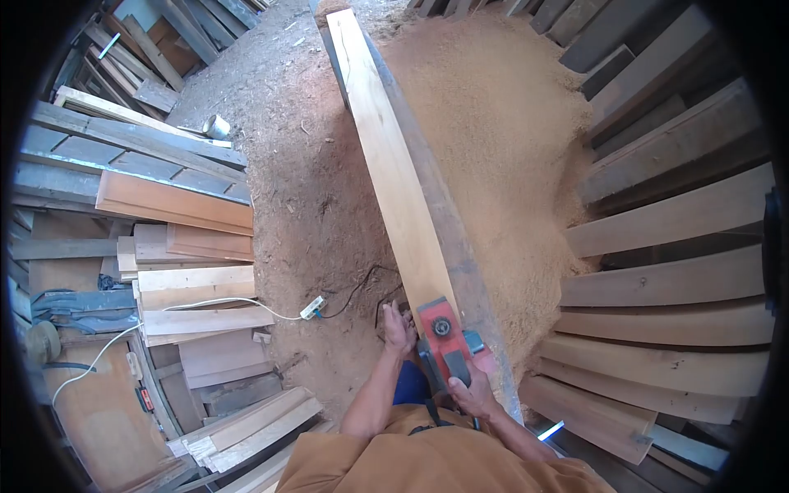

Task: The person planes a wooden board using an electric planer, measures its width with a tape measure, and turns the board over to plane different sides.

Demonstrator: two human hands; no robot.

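Note:
A red and black electric planer point(436, 316) rests on the near end of a long pale wooden board point(386, 164). My right hand point(472, 394) is wrapped round the planer's rear handle. Just left of the board, beside the planer's front, my left hand point(399, 327) is raised with its fingers apart and nothing visible in it. The board lies lengthwise on a narrow wooden bench point(448, 222) that stretches away from me. A dark cord point(362, 296) runs over the ground near my left hand.
A white power strip point(313, 307) with a white cable sits on the dirt floor at left. Stacked planks point(209, 201) line the left side, and leaning boards point(666, 279) fill the right. Sawdust point(493, 140) covers the ground beyond the bench. A small white container point(216, 126) lies farther off.

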